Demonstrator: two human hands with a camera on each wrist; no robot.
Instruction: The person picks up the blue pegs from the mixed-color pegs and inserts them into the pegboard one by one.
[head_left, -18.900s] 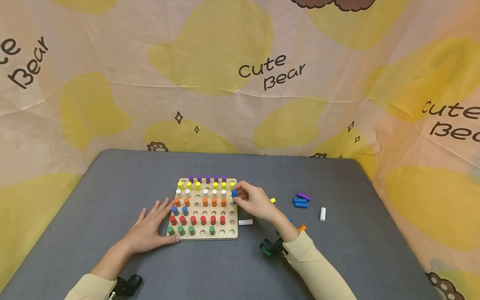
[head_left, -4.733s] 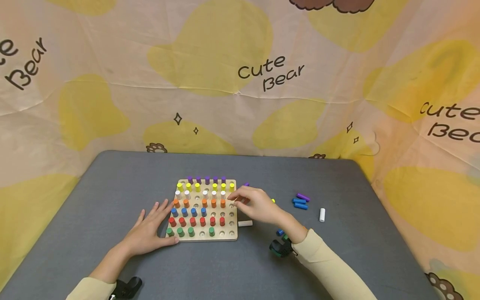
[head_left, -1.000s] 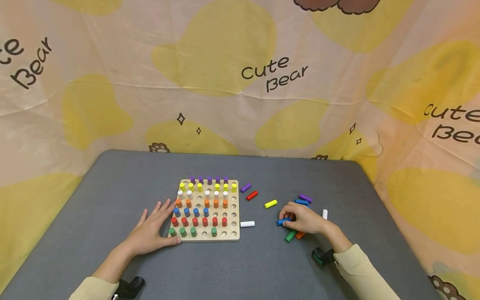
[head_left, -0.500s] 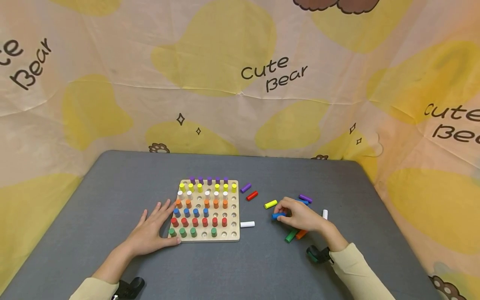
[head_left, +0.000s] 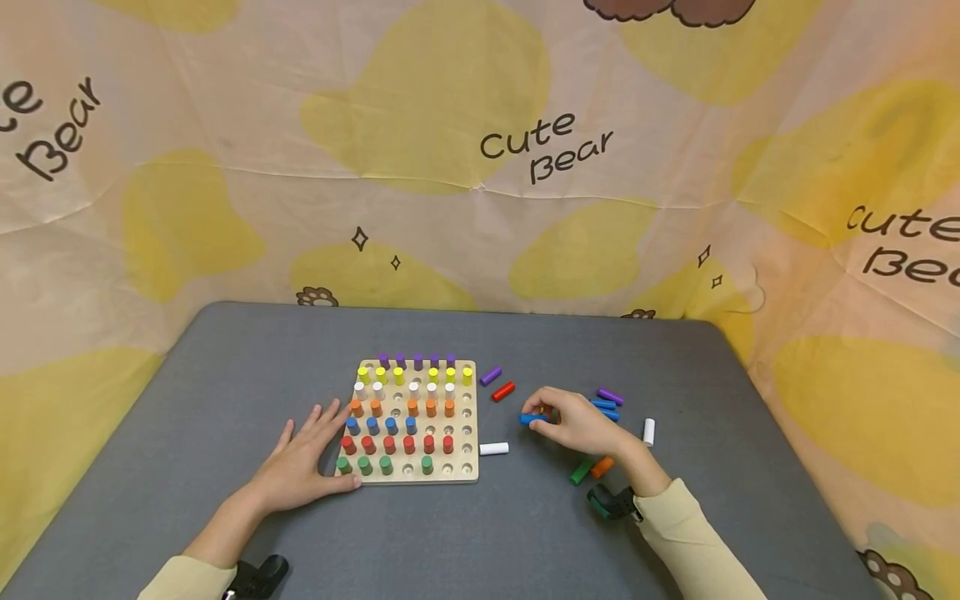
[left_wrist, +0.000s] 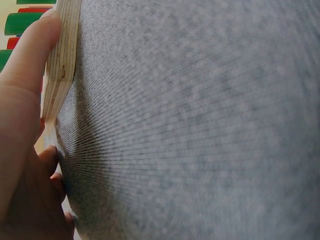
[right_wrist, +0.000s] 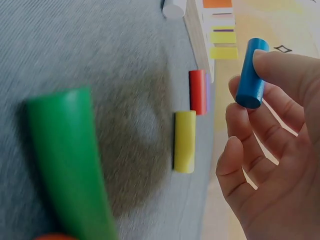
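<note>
My right hand [head_left: 576, 423] pinches a blue peg [right_wrist: 252, 75] between thumb and fingertips, to the right of a wooden pegboard [head_left: 457, 460]. The peg is tilted in the right wrist view, lifted off the table. Colour-sorted rows of pegs stand in the board, with several bare holes, mostly at its right side. My left hand [head_left: 300, 467] lies at the board's left side with fingers spread. Its thumb [left_wrist: 32, 47] rests on the near left corner of the board, beside green pegs.
Right of the board lie a purple peg [head_left: 491, 376], a red peg [head_left: 503, 392] and a white peg [head_left: 493, 449]. A yellow peg [right_wrist: 185, 142] shows under my right hand. Farther right are blue pegs [head_left: 604, 404], a green peg [head_left: 581, 472] and an orange peg [head_left: 602, 467].
Over the last second my right hand has lifted the blue peg and carried it left. Since the oldest frame, two blue pegs have joined the blue row. My left hand stays put.
</note>
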